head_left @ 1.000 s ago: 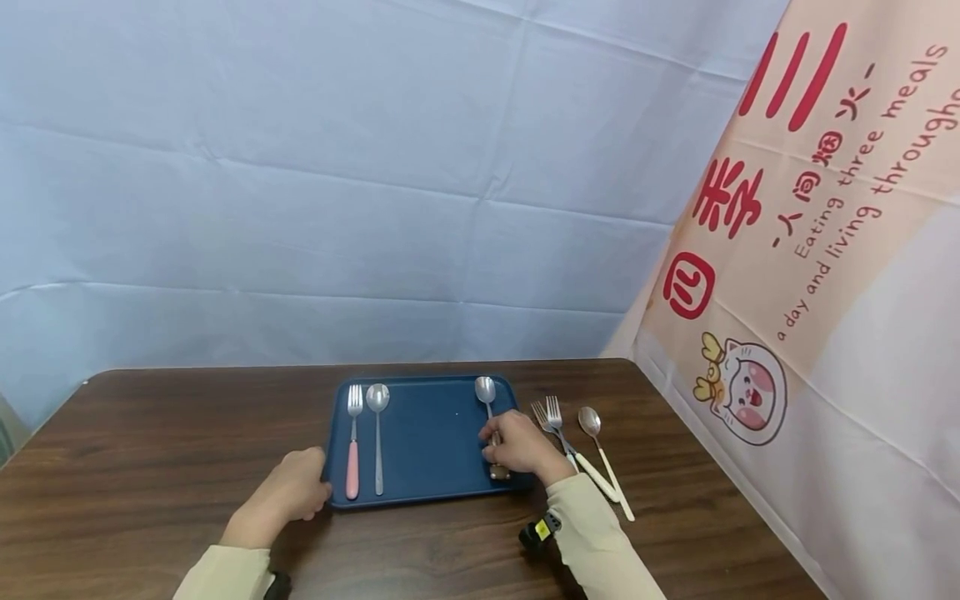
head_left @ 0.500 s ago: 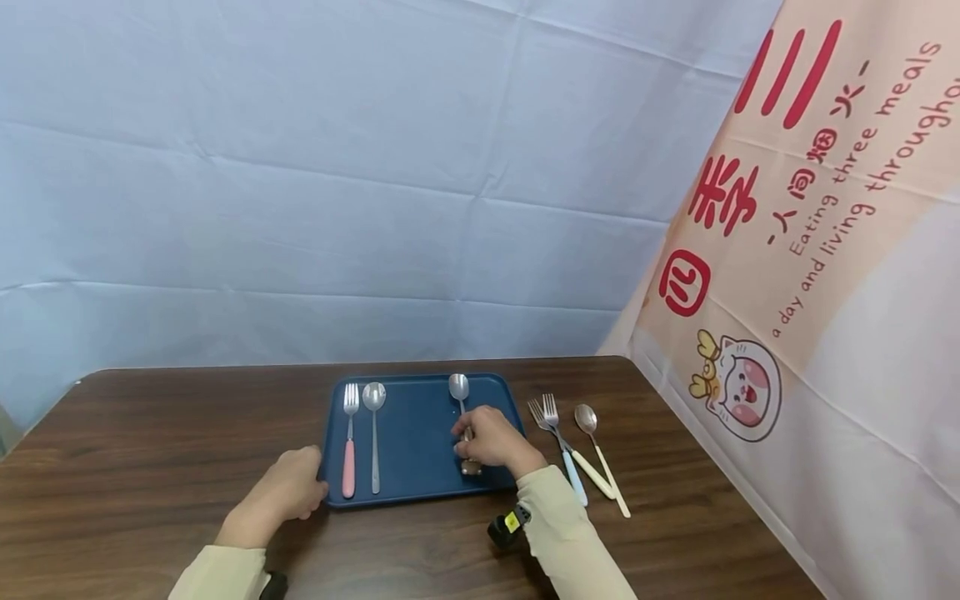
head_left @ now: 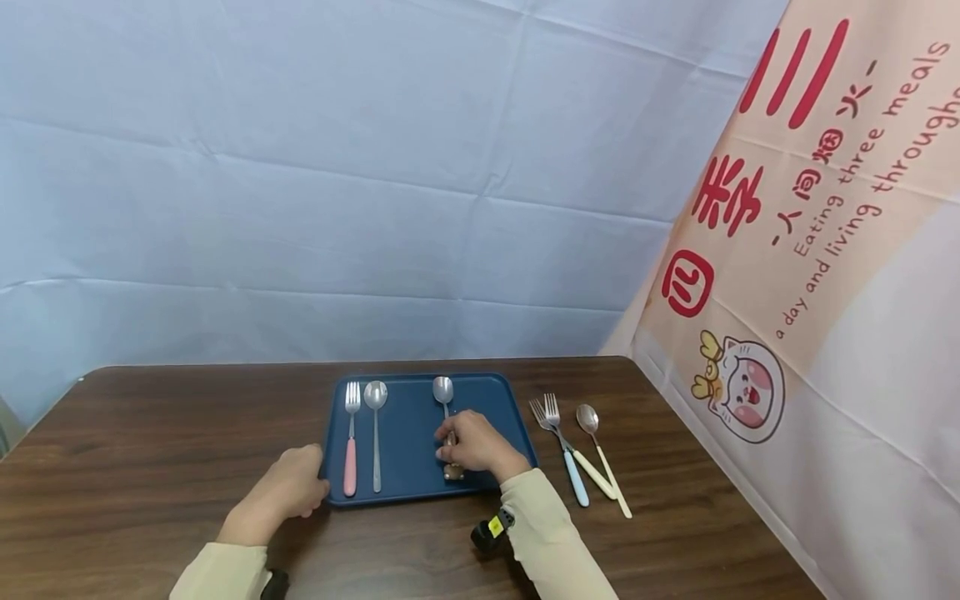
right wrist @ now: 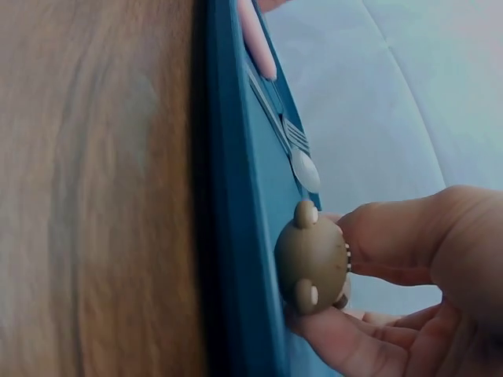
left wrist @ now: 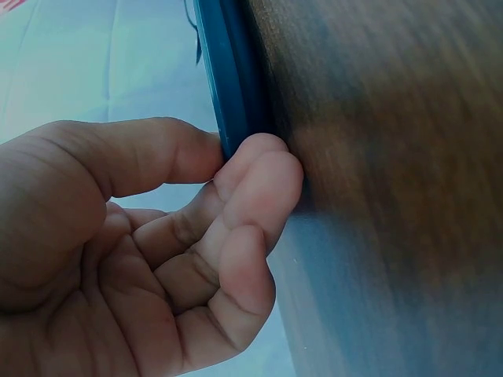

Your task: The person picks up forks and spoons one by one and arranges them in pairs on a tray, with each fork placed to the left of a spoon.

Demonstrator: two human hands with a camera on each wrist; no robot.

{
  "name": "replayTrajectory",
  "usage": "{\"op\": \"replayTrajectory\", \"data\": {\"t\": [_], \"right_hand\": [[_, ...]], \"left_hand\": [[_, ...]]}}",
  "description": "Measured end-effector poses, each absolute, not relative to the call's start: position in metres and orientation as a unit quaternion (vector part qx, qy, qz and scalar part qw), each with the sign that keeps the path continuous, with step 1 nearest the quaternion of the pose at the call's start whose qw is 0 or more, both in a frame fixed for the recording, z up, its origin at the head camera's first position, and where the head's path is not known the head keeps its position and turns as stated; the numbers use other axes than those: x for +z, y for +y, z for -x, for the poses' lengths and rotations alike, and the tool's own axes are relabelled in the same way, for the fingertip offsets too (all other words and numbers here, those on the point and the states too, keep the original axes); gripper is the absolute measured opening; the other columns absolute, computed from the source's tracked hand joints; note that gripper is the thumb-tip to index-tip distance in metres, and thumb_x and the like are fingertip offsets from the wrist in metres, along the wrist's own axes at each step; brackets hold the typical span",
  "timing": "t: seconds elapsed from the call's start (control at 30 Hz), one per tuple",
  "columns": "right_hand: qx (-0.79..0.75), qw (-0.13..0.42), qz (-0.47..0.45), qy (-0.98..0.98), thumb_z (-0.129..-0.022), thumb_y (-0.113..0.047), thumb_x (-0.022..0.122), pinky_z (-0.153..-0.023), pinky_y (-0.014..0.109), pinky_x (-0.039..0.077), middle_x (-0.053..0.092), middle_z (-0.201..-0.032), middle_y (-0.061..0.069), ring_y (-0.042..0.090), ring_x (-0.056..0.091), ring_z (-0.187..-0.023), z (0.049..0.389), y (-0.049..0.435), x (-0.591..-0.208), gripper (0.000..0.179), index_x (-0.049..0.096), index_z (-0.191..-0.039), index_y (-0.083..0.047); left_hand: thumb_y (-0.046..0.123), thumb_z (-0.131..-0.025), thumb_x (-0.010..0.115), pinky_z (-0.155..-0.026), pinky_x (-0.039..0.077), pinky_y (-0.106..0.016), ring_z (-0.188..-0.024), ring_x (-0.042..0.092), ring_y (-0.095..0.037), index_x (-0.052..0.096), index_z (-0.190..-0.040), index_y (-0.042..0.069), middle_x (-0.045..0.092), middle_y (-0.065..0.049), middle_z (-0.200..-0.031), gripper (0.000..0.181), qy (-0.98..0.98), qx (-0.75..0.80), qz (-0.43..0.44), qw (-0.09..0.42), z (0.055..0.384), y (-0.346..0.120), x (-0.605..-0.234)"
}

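A dark blue tray (head_left: 412, 442) lies on the table, and my left hand (head_left: 288, 483) pinches its left rim. In the left wrist view, thumb and curled fingertips (left wrist: 263, 184) meet at the tray's edge. Over the tray, right of its middle, my right hand (head_left: 476, 446) grips a metal spoon (head_left: 443, 390) by its handle, bowl pointing away from me. The handle ends in a brown animal-head knob (right wrist: 310, 263), between thumb and fingers in the right wrist view. Side by side on the tray's left lie a pink-handled fork (head_left: 351, 454) and a plain metal spoon (head_left: 377, 442).
Right of the tray, a blue-handled fork (head_left: 575, 479) and a cream-handled fork (head_left: 595, 475) lie crossed on the wooden table (head_left: 187, 433). Beside them rests a cream-handled spoon (head_left: 615, 483). Hung cloth (head_left: 300, 208) stands behind the table, and a printed cloth (head_left: 810, 292) at the right.
My right hand has moved left across the tray with the spoon, from near its right rim towards the middle. The left hand has stayed at the left rim.
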State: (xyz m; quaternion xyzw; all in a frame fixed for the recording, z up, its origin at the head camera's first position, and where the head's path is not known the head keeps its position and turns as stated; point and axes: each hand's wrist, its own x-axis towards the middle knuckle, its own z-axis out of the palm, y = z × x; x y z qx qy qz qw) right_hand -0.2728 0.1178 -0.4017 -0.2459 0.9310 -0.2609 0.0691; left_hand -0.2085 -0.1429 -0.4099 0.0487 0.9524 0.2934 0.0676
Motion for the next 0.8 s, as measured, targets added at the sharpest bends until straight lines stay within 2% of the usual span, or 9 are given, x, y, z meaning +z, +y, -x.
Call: {"op": "replayTrajectory", "data": {"t": [0.07,0.13,0.3,0.33,0.4,0.5,0.57,0.63,0.8], "right_hand": [[-0.256,0.066,0.249,0.932,-0.082,-0.009,0.069,-0.083,0.034,0.046,0.063,-0.084,0.000,0.015,0.058,-0.089,0.272,0.114,-0.403,0.021,0.069,-0.102,-0.002],[-0.256,0.067,0.248,0.932,-0.082,-0.009,0.070,-0.083,0.034,0.046,0.062,-0.081,-0.002,0.015,0.058,-0.087,0.271,0.111,-0.404,0.021,0.069,-0.102,-0.003],[-0.270,0.078,0.241,0.929,-0.083,-0.008,0.069,-0.076,0.029,0.048,0.058,-0.070,-0.005,0.007,0.057,-0.063,0.271,0.103,-0.406,0.023,0.068,-0.104,-0.002],[-0.270,0.079,0.241,0.929,-0.083,-0.008,0.069,-0.076,0.029,0.048,0.058,-0.071,-0.006,0.006,0.056,-0.063,0.271,0.102,-0.407,0.023,0.068,-0.104,-0.002],[-0.266,0.076,0.243,0.930,-0.082,-0.009,0.069,-0.087,0.032,0.044,0.060,-0.073,-0.006,0.005,0.057,-0.070,0.270,0.099,-0.407,0.023,0.068,-0.104,-0.002],[-0.261,0.074,0.244,0.931,-0.082,-0.010,0.070,-0.089,0.034,0.043,0.061,-0.078,-0.005,0.005,0.057,-0.074,0.269,0.095,-0.407,0.023,0.069,-0.104,-0.004],[-0.258,0.073,0.244,0.932,-0.082,-0.011,0.071,-0.090,0.034,0.043,0.062,-0.079,-0.005,0.005,0.057,-0.075,0.268,0.093,-0.407,0.023,0.069,-0.104,-0.004],[-0.257,0.074,0.244,0.932,-0.082,-0.011,0.071,-0.082,0.031,0.047,0.063,-0.080,-0.004,0.005,0.057,-0.073,0.267,0.091,-0.407,0.024,0.069,-0.104,-0.004],[-0.247,0.070,0.252,0.933,-0.082,-0.011,0.070,-0.084,0.030,0.046,0.065,-0.084,-0.003,0.004,0.057,-0.078,0.268,0.085,-0.406,0.023,0.069,-0.105,-0.005]], "left_hand": [[-0.002,-0.083,0.058,-0.046,0.043,-0.030,-0.046,0.051,-0.016,0.051,-0.095,-0.012,0.049,-0.008,-0.058,0.017,0.953,0.292,-0.047,0.069,0.209,-0.143,-0.410],[-0.002,-0.083,0.058,-0.046,0.043,-0.030,-0.047,0.051,-0.016,0.051,-0.096,-0.012,0.049,-0.008,-0.059,0.018,0.953,0.291,-0.045,0.072,0.209,-0.142,-0.410],[-0.002,-0.083,0.059,-0.047,0.043,-0.030,-0.047,0.051,-0.016,0.051,-0.096,-0.012,0.049,-0.008,-0.059,0.019,0.953,0.291,-0.044,0.074,0.208,-0.142,-0.411],[-0.002,-0.083,0.059,-0.046,0.043,-0.029,-0.047,0.051,-0.016,0.051,-0.095,-0.012,0.049,-0.008,-0.059,0.018,0.953,0.291,-0.044,0.073,0.208,-0.142,-0.411],[-0.002,-0.083,0.059,-0.046,0.043,-0.029,-0.046,0.051,-0.016,0.051,-0.095,-0.012,0.049,-0.008,-0.058,0.017,0.953,0.292,-0.045,0.071,0.208,-0.142,-0.411],[-0.002,-0.083,0.059,-0.045,0.043,-0.029,-0.045,0.051,-0.015,0.051,-0.093,-0.011,0.049,-0.007,-0.057,0.016,0.953,0.291,-0.048,0.069,0.209,-0.142,-0.411],[-0.002,-0.083,0.059,-0.045,0.042,-0.029,-0.045,0.051,-0.015,0.051,-0.093,-0.011,0.049,-0.007,-0.057,0.015,0.953,0.290,-0.052,0.068,0.209,-0.142,-0.411],[-0.002,-0.083,0.058,-0.045,0.043,-0.029,-0.045,0.051,-0.015,0.051,-0.093,-0.011,0.049,-0.007,-0.057,0.015,0.953,0.290,-0.053,0.069,0.209,-0.142,-0.410],[-0.002,-0.083,0.058,-0.045,0.043,-0.029,-0.045,0.051,-0.015,0.051,-0.095,-0.012,0.049,-0.007,-0.057,0.017,0.953,0.288,-0.054,0.070,0.209,-0.143,-0.410]]}}
